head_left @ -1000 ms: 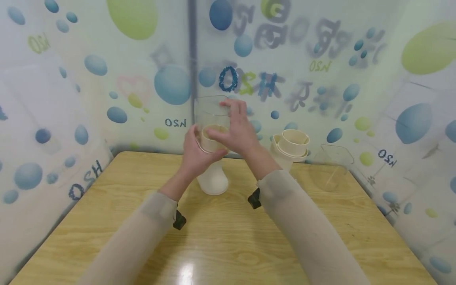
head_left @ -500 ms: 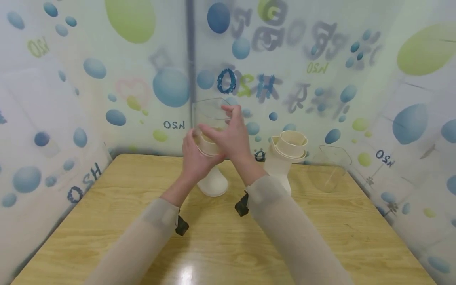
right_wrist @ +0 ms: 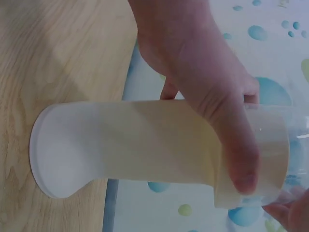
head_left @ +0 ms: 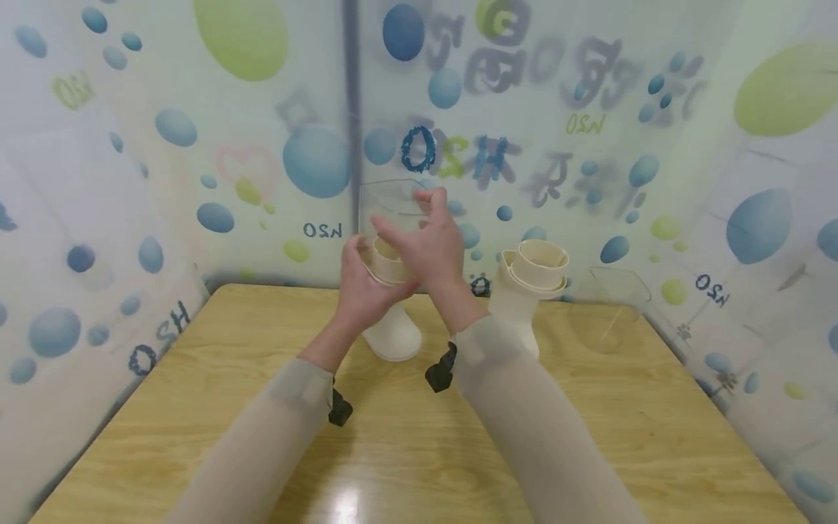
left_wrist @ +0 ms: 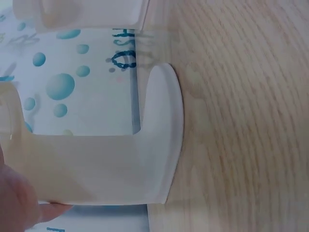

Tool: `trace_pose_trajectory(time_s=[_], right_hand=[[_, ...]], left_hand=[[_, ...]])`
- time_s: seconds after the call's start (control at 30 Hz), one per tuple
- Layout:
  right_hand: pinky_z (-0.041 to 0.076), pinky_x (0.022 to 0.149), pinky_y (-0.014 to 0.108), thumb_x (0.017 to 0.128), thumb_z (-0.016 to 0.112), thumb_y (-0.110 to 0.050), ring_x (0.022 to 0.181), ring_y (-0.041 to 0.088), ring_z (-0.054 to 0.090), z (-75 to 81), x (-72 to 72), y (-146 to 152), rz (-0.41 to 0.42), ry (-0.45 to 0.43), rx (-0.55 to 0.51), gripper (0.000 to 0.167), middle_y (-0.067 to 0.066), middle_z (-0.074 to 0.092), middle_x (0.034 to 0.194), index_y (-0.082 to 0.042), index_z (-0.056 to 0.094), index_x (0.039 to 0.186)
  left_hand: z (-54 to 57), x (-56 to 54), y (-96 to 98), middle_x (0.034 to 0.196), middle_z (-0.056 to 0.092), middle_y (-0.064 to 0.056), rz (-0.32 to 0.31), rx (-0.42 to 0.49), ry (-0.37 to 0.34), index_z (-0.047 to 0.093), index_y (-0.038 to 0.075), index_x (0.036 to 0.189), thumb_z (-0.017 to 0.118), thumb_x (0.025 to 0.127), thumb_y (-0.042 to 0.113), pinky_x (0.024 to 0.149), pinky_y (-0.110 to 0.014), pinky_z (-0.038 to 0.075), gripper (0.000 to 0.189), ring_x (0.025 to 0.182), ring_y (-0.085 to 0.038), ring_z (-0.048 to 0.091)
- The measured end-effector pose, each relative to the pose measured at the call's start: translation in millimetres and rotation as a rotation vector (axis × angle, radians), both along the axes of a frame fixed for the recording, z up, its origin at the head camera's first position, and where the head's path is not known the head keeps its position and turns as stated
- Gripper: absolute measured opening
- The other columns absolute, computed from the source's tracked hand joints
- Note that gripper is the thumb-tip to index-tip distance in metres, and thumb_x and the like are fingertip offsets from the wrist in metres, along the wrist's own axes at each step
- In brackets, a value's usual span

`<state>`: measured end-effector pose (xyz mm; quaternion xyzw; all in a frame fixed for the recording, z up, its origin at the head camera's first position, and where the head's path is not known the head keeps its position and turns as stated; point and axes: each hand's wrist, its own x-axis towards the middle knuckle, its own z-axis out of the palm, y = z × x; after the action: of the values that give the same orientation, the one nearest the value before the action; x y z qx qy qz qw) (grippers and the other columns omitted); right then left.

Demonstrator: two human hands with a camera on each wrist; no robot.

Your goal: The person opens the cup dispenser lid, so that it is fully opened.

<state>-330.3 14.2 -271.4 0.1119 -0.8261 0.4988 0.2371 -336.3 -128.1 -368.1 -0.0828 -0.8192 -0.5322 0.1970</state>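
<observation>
A cream plastic stand point(head_left: 393, 338) with a wide, rounded foot is upright on the table. My left hand point(head_left: 366, 287) grips its ringed upper end; the thumb point(right_wrist: 244, 169) lies across that collar in the right wrist view. Above the collar rises a clear plastic container point(head_left: 386, 200), its lower part around the ring. My right hand point(head_left: 432, 244) holds the container's right side, thumb towards the front and fingers bent near the upper edge. Part of the join is hidden behind my hands. In the left wrist view the stand's column point(left_wrist: 87, 169) shows beside my left fingers.
A second cream stand point(head_left: 513, 313) with a ringed top is upright to the right. Farther right, another clear container point(head_left: 609, 309) sits near the back corner of the wooden table point(head_left: 393, 451). Printed panels point(head_left: 275, 167) close in the table's back and sides.
My right hand and forearm have shifted slightly left, its thumb rising, so more of the second stand shows. My left hand keeps its grip on the stand.
</observation>
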Motion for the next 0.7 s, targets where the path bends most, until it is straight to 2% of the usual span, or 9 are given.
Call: trace_pose_trajectory(time_s=[0.2,0.3,0.43,0.6,0.7], right_hand=[[0.057,0.073,0.046,0.089,0.079,-0.063,0.094,0.031,0.068,-0.9,1.4,-4,-0.069,0.109,0.175,0.077,0.009,0.068,0.146,-0.019,0.053,0.146],[0.055,0.070,0.042,0.089,0.079,-0.065,0.091,0.027,0.068,-0.1,0.9,-3,-0.084,0.103,0.169,0.076,0.006,0.070,0.145,-0.019,0.053,0.144],[0.054,0.069,0.041,0.090,0.078,-0.066,0.089,0.026,0.067,3.5,1.1,-2,-0.049,0.065,0.137,0.075,0.004,0.070,0.148,-0.018,0.053,0.142],[0.053,0.065,0.041,0.090,0.076,-0.067,0.086,0.027,0.067,8.7,4.1,-2,-0.047,0.070,0.252,0.076,0.008,0.068,0.148,-0.021,0.053,0.146],[0.055,0.064,0.042,0.091,0.076,-0.068,0.084,0.028,0.068,11.7,5.0,-1,-0.051,0.064,0.252,0.075,0.005,0.068,0.149,-0.022,0.053,0.145]], left_hand=[[0.3,-0.8,-0.4,0.168,0.031,-0.014,-0.030,-0.008,-0.023,0.015,0.021,0.169,0.100,0.073,0.052,0.119,-0.057,0.046,0.132,0.145,-0.035,0.044],[-1.2,0.2,-1.7,0.168,0.031,-0.013,-0.034,0.002,-0.030,0.015,0.021,0.170,0.101,0.072,0.051,0.118,-0.057,0.048,0.133,0.144,-0.034,0.045],[-2.7,1.8,-5.0,0.166,0.033,-0.013,-0.018,0.014,-0.025,0.017,0.019,0.170,0.102,0.071,0.050,0.115,-0.056,0.050,0.134,0.142,-0.033,0.046],[-1.3,1.1,-5.9,0.167,0.034,-0.013,-0.030,0.024,-0.005,0.017,0.019,0.170,0.103,0.071,0.047,0.118,-0.054,0.048,0.134,0.143,-0.032,0.047],[-0.8,0.9,-5.8,0.166,0.035,-0.013,-0.038,0.024,0.000,0.018,0.020,0.170,0.103,0.071,0.046,0.117,-0.053,0.049,0.133,0.142,-0.032,0.048]])
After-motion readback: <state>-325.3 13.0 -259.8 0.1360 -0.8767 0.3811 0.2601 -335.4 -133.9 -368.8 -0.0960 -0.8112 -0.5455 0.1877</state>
